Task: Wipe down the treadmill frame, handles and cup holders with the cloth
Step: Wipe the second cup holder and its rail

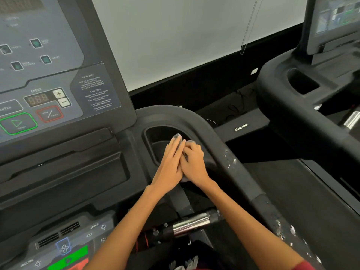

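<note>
From the head camera, looking down: two bare forearms reach forward and meet over the black oval cup holder (155, 139) moulded into the right side of a treadmill's dark plastic console. The left hand (169, 164) lies flat with its fingers straight and pressed together, pointing into the recess. The right hand (193, 162) sits just beside it, touching it, with its fingers curled over a small grey cloth (177, 136). The cloth is mostly hidden under both hands; a bit of it shows past the left fingertips and another scrap near the wrists. Whether the left hand grips the cloth or only presses on it cannot be told.

To the left stands the grey control panel (48, 90) with a green start button (18, 123) and a red stop button (50, 114). To the right curves the thick black padded handrail (224, 152), speckled with pale flecks lower down. A chrome pulse grip (191, 223) sits below the hands.

Likely risks: the bunched cloth may skip the deep corners of the recess, and a wide sweep to the left could press the start button.
</note>
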The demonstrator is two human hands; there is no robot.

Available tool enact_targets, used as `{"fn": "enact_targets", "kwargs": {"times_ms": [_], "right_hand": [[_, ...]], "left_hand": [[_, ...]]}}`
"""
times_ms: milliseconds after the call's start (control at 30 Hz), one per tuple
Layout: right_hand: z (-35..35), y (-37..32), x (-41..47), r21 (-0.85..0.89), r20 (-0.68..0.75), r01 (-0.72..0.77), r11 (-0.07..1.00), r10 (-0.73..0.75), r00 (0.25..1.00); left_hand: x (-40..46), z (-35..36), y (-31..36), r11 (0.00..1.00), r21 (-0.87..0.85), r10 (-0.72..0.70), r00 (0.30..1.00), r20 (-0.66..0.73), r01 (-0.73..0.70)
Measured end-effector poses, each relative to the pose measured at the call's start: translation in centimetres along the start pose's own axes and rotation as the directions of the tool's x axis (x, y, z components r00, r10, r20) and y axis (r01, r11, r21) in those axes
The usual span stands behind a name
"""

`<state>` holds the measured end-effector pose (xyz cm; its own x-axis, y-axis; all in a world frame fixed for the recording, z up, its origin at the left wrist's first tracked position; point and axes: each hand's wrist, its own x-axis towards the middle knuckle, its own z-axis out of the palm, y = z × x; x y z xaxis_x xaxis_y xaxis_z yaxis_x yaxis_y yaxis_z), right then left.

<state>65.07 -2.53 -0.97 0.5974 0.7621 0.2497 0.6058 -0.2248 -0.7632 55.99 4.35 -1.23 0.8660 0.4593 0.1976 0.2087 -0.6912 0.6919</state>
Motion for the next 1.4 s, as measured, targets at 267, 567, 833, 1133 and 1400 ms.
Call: {"fn": "enact_targets", "kwargs": {"times_ms": [267,567,833,1133,1400], "right_hand": [[-3.5,0.1,-1.7,0.213,0.005,-0.061,0.975,0.061,0.998],[-10.2,5.4,-6.5,-0.501,-0.296,-0.355,0.789,0.229,0.927],[-10.7,4.2,-7.1,-0.362,-0.181,-0.510,0.780,0.478,0.860],[-10.8,3.7,-6.8,-0.391,-0.163,-0.505,0.769,0.482,0.861],[-11.1,4.9,-6.7,-0.105,-0.231,-0.540,0.835,0.507,0.830]], "left_hand": [[0.1,-0.9,-1.8,0.950,0.311,0.031,0.999,0.032,-0.040],[0.5,-0.2,-1.6,0.996,0.061,0.066,0.998,-0.021,-0.064],[0.4,2.5,-1.1,0.895,0.408,0.159,0.983,0.092,-0.183],[3.9,6.8,2.6,0.885,0.461,0.083,0.996,-0.008,-0.070],[7.7,9.8,7.1,0.891,0.322,0.259,0.940,0.223,-0.322]]}}
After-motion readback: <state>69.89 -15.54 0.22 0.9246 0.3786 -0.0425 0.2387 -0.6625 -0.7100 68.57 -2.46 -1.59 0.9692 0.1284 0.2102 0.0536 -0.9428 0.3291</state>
